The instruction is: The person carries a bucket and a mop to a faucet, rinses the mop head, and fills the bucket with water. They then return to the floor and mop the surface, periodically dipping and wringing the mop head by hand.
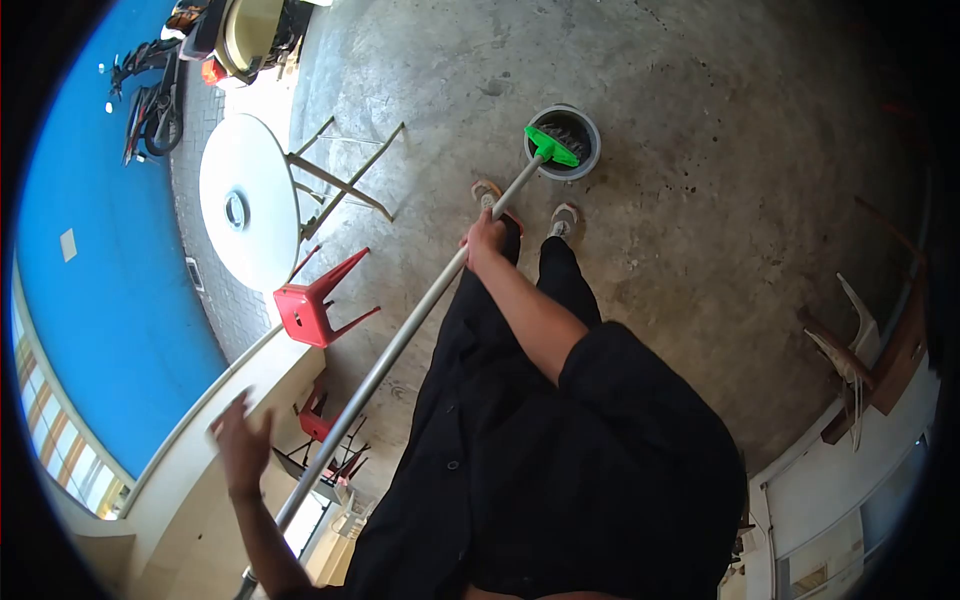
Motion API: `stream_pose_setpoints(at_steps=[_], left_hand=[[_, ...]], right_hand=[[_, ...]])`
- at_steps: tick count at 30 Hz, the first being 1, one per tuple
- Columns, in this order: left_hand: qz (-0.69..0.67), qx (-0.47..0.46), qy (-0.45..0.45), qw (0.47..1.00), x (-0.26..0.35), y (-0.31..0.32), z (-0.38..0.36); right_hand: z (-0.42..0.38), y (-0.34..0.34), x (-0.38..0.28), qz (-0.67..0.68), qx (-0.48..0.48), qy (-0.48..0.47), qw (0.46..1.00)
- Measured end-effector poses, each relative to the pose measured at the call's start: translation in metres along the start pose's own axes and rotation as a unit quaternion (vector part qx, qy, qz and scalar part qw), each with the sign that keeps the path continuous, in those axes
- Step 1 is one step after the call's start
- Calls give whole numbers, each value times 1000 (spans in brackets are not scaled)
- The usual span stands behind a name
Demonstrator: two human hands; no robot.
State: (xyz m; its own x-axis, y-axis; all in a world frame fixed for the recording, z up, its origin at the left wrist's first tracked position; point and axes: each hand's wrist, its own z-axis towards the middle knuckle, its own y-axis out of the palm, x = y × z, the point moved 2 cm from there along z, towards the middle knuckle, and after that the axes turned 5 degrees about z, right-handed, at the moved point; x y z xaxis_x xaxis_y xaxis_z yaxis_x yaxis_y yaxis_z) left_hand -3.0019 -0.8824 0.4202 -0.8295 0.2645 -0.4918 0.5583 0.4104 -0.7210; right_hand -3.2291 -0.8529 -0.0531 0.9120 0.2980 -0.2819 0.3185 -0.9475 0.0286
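My right hand (pixel 485 240) is wrapped round a long metal pole (pixel 400 340) that slants from lower left to upper middle. A green brush head (pixel 552 146) at the pole's far end rests over the mouth of a grey round bucket (pixel 591 150). Dark bristles or strands show inside the bucket, hard to make out. To the left of the pole my left hand (pixel 243 440) is raised, slightly blurred, fingers apart and holding nothing. The bucket stands on the concrete floor just beyond my shoes (pixel 564 220).
A white round table (pixel 270 200) with metal legs stands at left, beside a red stool (pixel 304 313). More red stools (pixel 318 415) are lower left, by a low wall (pixel 190 430). Motorbikes (pixel 155 100) are upper left. A white chair (pixel 855 320) is at right.
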Motion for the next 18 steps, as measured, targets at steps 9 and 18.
stream_pose_setpoints(at_steps=[9, 18], left_hand=[[-393, -475, 193, 764, 448, 172, 322], [-469, -468, 151, 734, 573, 272, 379]], right_hand=[[12, -24, 65, -175, 10, -152, 973], [104, -69, 7, 67, -140, 46, 987]])
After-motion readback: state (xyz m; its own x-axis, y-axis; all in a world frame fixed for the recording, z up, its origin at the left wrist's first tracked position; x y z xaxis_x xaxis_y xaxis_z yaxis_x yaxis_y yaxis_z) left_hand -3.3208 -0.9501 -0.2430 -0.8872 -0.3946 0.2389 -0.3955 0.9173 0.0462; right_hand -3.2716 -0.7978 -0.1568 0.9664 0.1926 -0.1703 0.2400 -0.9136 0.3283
